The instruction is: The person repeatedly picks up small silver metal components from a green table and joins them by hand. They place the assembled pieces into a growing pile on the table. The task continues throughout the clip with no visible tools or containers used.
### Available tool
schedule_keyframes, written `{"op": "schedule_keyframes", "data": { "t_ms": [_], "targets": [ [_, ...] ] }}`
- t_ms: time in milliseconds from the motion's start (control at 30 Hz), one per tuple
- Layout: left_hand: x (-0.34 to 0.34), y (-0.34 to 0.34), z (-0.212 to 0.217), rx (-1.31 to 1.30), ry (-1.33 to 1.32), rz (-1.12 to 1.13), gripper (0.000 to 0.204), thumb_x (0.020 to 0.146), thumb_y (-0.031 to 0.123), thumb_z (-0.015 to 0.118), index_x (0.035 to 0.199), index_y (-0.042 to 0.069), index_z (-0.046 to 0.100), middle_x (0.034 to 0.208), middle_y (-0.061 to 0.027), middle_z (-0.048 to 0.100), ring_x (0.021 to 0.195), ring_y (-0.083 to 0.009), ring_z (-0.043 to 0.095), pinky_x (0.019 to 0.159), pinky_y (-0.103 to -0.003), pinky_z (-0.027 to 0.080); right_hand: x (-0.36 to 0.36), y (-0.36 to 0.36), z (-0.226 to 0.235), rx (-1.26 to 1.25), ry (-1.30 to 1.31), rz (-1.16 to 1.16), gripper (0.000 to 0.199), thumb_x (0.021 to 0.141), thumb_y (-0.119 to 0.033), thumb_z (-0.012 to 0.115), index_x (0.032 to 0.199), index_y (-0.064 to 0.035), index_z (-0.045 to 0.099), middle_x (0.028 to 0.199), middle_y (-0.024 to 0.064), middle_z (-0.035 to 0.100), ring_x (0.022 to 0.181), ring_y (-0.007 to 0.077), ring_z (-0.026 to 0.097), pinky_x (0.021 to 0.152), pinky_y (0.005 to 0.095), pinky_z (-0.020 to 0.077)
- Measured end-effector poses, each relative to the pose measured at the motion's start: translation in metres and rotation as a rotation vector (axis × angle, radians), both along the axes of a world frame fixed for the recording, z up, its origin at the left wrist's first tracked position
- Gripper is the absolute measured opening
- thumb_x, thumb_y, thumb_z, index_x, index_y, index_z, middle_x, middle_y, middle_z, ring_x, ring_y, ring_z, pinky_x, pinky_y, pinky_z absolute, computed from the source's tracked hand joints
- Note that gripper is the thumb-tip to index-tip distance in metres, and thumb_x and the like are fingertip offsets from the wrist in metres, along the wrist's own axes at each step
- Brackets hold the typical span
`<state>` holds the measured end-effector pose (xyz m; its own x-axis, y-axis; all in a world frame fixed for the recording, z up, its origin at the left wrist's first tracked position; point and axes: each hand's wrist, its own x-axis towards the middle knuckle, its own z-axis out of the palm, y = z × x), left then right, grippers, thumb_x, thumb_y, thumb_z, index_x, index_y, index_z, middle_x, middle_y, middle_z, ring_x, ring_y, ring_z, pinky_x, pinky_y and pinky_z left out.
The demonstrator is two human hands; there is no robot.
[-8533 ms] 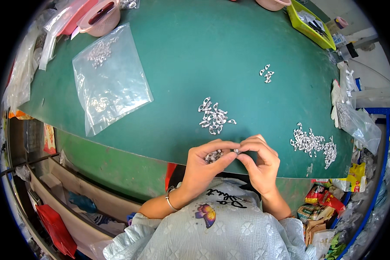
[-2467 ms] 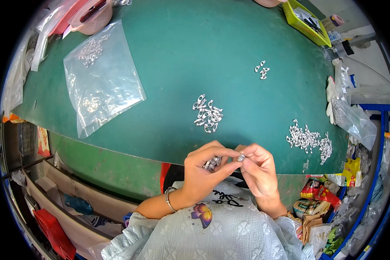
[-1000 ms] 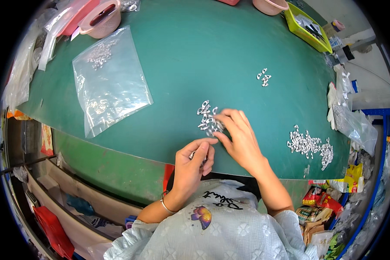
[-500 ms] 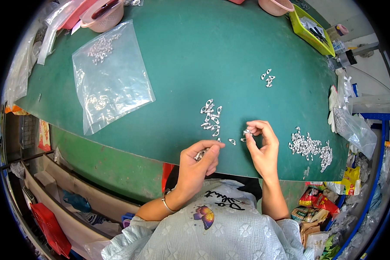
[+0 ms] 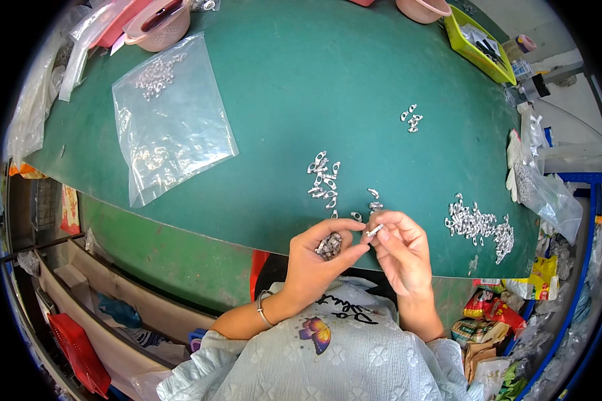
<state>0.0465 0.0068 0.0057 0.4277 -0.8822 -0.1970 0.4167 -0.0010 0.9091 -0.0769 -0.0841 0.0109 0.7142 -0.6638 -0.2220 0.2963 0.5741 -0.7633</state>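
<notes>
My left hand (image 5: 309, 266) is curled around a cluster of small silver metal parts (image 5: 329, 246) in its palm. Close beside it, my right hand (image 5: 406, 257) pinches a single silver metal part (image 5: 374, 230) between thumb and fingers, near the left fingertips. Just beyond the hands, a few more parts (image 5: 374, 194) lie on the green table (image 5: 274, 87). A loose group of ring-ended parts (image 5: 323, 179) is spread farther off, slightly left. To the right lies a bigger pile of the same parts (image 5: 473, 222).
A clear plastic bag (image 5: 180, 147) with silver parts inside lies flat at left. Farther back is a small group of parts (image 5: 413, 119). Pink baskets (image 5: 160, 32) and a yellow-green tray (image 5: 471, 43) stand along the far side. A shelf (image 5: 107, 294) sits below, left.
My right hand has come nearer and turned, bringing a part beside my left hand. My left hand has moved right and loosened, showing the parts in its palm.
</notes>
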Motion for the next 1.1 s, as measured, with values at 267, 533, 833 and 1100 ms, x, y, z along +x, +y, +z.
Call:
{"op": "schedule_keyframes", "data": {
  "t_ms": [267, 533, 833, 1100],
  "targets": [
    [-0.001, 0.000, 0.001, -0.091, -0.222, 0.067, 0.015, 0.071, -0.007, 0.065, 0.085, -0.003, 0.063, 0.069, -0.0028, 0.053, 0.063, -0.0060, 0.044, 0.055, -0.019, 0.033, 0.001, 0.013, 0.006, -0.018, 0.082, -0.027, 0.016, 0.084, 0.003, 0.053, 0.099, 0.0048, 0.055, 0.095, 0.0101, 0.059, 0.087, 0.0141, 0.057, 0.078, 0.0256, 0.0448],
    [0.000, 0.001, 0.007, -0.089, -0.239, 0.079, 0.019, 0.069, -0.009, 0.064, 0.087, -0.003, 0.064, 0.069, -0.0041, 0.055, 0.061, -0.0069, 0.046, 0.054, -0.020, 0.035, 0.000, 0.017, 0.007, -0.296, 0.120, -0.064, 0.012, 0.081, 0.008, 0.055, 0.093, 0.0066, 0.057, 0.091, 0.0120, 0.059, 0.086, 0.0157, 0.057, 0.078, 0.0279, 0.0471],
    [0.002, 0.002, 0.004, -0.110, -0.246, 0.069, 0.017, 0.071, -0.009, 0.063, 0.086, -0.003, 0.064, 0.070, -0.0048, 0.057, 0.061, -0.0073, 0.047, 0.054, -0.020, 0.037, 0.002, 0.021, 0.007, -0.370, 0.145, -0.110, 0.014, 0.079, 0.009, 0.058, 0.092, 0.0070, 0.058, 0.089, 0.0123, 0.059, 0.081, 0.0166, 0.056, 0.074, 0.0284, 0.0468],
    [-0.001, 0.001, 0.008, 0.002, 0.287, -0.073, 0.010, 0.081, 0.003, 0.061, 0.090, -0.001, 0.064, 0.068, 0.0021, 0.054, 0.054, -0.0031, 0.042, 0.047, -0.018, 0.031, 0.010, 0.017, 0.017, -0.956, 0.319, -0.279, 0.021, 0.062, 0.004, 0.072, 0.081, 0.0055, 0.063, 0.074, 0.0108, 0.062, 0.072, 0.0219, 0.054, 0.065, 0.0298, 0.0430]
  ]
}}
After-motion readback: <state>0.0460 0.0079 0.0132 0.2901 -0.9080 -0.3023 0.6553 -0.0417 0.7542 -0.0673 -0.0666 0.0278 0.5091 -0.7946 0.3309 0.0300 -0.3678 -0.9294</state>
